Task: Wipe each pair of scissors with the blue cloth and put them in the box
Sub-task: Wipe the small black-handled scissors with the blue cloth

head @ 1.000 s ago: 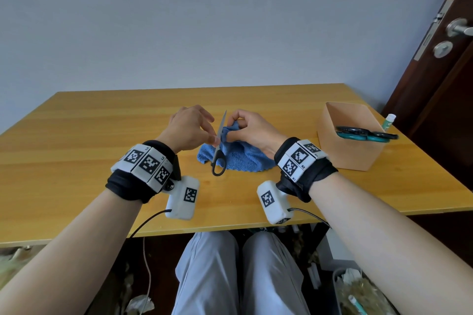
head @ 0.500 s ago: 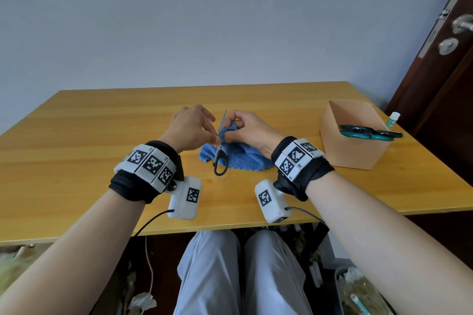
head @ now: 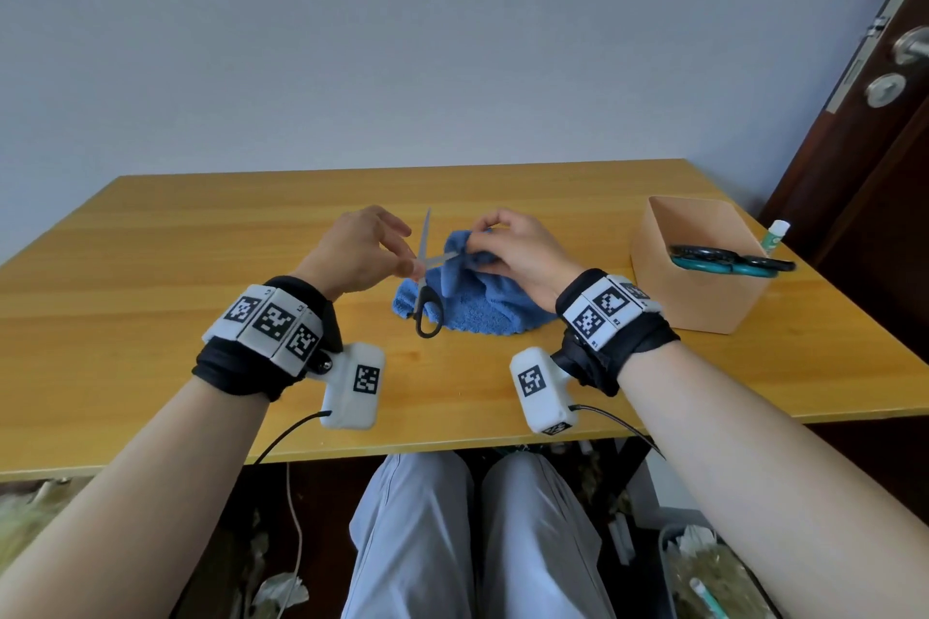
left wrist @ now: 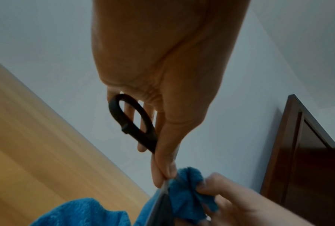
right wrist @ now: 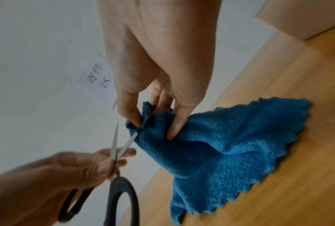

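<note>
Left hand (head: 359,249): raised over the surface, thumb and fingertips pinching the black-handled scissors near the pivot; the left wrist view shows one handle loop lying against the fingers.
Right hand (head: 513,246): thumb and fingers curled round a bunched fold of the blue cloth, which is wrapped over one blade.
Black-handled scissors (head: 425,287): held above the surface between the two hands, blades parted; one blade points up and away, the other angles toward the right hand and disappears into the cloth fold. Handle loops hang toward the person.
Blue cloth (head: 477,307): terry weave with a scalloped edge; the near part lies spread on the surface, the far corner is lifted in the right hand.
Box (head: 704,289): tan, open-topped, standing on the right part of the surface, well apart from the hands.
Teal-handled scissors (head: 729,261): lying across the box opening, handles reaching past the right rim.
Surface (head: 151,307): yellow wood-grain top set against a pale wall.
Small white tube (head: 774,236): green band, upright just behind the box.
Door (head: 879,141): dark brown, with a metal handle, at the far right.
</note>
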`<state>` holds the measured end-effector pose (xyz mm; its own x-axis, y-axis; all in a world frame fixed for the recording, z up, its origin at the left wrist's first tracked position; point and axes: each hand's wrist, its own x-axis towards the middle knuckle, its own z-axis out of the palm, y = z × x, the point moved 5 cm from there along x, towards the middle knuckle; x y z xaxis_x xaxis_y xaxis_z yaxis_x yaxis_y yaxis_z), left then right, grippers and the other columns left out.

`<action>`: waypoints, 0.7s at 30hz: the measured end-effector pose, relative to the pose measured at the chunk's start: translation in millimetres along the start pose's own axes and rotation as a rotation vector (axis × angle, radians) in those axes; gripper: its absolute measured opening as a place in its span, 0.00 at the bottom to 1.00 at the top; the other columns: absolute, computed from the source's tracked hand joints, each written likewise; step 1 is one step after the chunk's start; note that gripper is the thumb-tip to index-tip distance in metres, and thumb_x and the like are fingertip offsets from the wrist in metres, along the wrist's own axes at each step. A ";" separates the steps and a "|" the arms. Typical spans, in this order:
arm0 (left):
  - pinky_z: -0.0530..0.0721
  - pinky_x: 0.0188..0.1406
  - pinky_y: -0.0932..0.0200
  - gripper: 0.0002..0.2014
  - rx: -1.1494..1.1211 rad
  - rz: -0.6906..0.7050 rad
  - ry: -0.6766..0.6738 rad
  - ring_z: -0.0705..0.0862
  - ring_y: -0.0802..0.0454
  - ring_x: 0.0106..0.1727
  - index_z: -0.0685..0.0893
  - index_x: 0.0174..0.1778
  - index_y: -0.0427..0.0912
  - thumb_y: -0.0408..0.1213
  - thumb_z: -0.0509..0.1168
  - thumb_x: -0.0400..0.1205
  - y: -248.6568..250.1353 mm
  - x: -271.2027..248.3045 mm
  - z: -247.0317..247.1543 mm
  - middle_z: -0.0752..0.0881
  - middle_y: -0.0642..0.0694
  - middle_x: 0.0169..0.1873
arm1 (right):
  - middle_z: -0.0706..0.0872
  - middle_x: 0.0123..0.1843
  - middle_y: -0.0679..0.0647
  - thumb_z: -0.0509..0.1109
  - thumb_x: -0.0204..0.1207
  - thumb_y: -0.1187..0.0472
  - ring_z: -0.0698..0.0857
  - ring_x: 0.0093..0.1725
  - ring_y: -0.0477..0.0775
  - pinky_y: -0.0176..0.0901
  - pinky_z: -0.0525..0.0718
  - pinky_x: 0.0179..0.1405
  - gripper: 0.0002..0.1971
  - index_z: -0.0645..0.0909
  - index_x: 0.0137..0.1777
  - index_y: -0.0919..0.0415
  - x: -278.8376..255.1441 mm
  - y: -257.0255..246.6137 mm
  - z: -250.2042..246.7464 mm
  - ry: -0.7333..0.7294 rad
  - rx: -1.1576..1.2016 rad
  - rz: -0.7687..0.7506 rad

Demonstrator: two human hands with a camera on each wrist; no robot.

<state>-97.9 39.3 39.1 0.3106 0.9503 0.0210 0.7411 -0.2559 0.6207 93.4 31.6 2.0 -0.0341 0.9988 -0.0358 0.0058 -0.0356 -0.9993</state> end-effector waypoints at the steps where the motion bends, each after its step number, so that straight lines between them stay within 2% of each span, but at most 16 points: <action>1: 0.74 0.70 0.45 0.05 -0.044 -0.013 0.007 0.76 0.52 0.69 0.93 0.33 0.50 0.41 0.80 0.74 -3.5 0.0 -3.1 0.82 0.57 0.64 | 0.83 0.48 0.61 0.70 0.79 0.70 0.86 0.51 0.57 0.51 0.89 0.59 0.04 0.79 0.47 0.62 0.1 1.0 -5.4 0.023 0.086 0.009; 4: 0.74 0.63 0.50 0.03 -0.078 -0.013 0.017 0.77 0.53 0.68 0.95 0.39 0.45 0.40 0.79 0.75 -7.7 -0.6 -10.0 0.81 0.55 0.64 | 0.81 0.42 0.58 0.69 0.79 0.65 0.83 0.46 0.56 0.47 0.88 0.53 0.06 0.79 0.41 0.61 0.2 6.7 -15.6 0.088 0.278 0.044; 6: 0.72 0.61 0.52 0.03 -0.078 -0.015 0.021 0.76 0.53 0.67 0.95 0.39 0.45 0.40 0.79 0.76 -7.9 -0.2 -12.2 0.81 0.54 0.65 | 0.81 0.38 0.55 0.68 0.79 0.64 0.80 0.42 0.55 0.45 0.86 0.47 0.09 0.80 0.37 0.61 0.5 9.7 -17.3 0.102 0.265 0.039; 10: 0.72 0.64 0.50 0.04 -0.025 -0.031 0.039 0.76 0.52 0.69 0.93 0.36 0.47 0.41 0.80 0.75 -10.2 1.9 -15.1 0.81 0.55 0.65 | 0.86 0.48 0.52 0.71 0.81 0.63 0.85 0.51 0.51 0.42 0.88 0.49 0.05 0.83 0.44 0.62 -0.9 7.6 -15.8 0.096 0.104 -0.028; 12: 0.72 0.66 0.49 0.05 -0.027 -0.033 0.043 0.75 0.52 0.69 0.93 0.34 0.48 0.41 0.80 0.74 -11.6 1.9 -15.3 0.81 0.55 0.64 | 0.88 0.47 0.53 0.73 0.80 0.66 0.87 0.48 0.49 0.41 0.87 0.48 0.03 0.83 0.50 0.63 -2.0 4.6 -11.9 0.055 0.086 -0.058; 14: 0.73 0.69 0.46 0.05 -0.025 -0.027 0.045 0.75 0.52 0.70 0.93 0.33 0.49 0.42 0.80 0.74 -12.8 2.3 -14.7 0.81 0.56 0.64 | 0.90 0.47 0.59 0.75 0.77 0.69 0.89 0.45 0.51 0.41 0.88 0.47 0.12 0.82 0.60 0.66 -3.1 3.0 -5.6 -0.011 0.099 -0.066; 15: 0.74 0.70 0.45 0.05 -0.022 -0.022 0.044 0.75 0.52 0.70 0.93 0.34 0.49 0.42 0.81 0.74 -13.1 2.4 -14.1 0.81 0.56 0.64 | 0.90 0.50 0.62 0.75 0.77 0.70 0.90 0.48 0.53 0.41 0.89 0.48 0.15 0.82 0.64 0.66 -3.9 2.6 -2.2 -0.041 0.091 -0.061; 18: 0.73 0.70 0.45 0.05 -0.013 0.000 0.032 0.75 0.52 0.70 0.93 0.35 0.48 0.42 0.81 0.74 -12.2 2.9 -10.8 0.81 0.56 0.64 | 0.90 0.58 0.64 0.75 0.76 0.71 0.90 0.55 0.58 0.45 0.90 0.55 0.16 0.85 0.64 0.66 -4.8 4.2 6.5 -0.101 0.026 -0.046; 21: 0.72 0.72 0.45 0.05 0.022 0.022 0.020 0.74 0.52 0.71 0.94 0.37 0.46 0.42 0.81 0.74 -10.3 3.3 -6.8 0.81 0.57 0.64 | 0.90 0.56 0.64 0.78 0.74 0.70 0.91 0.54 0.58 0.46 0.90 0.56 0.14 0.87 0.59 0.65 -3.5 8.3 9.2 -0.086 -0.063 -0.026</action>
<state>-108.5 46.3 38.1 0.3153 0.9476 0.0507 0.7468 -0.2808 0.6028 84.4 27.5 -6.3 -0.1209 0.9926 -0.0126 0.0669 -0.0045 -0.9978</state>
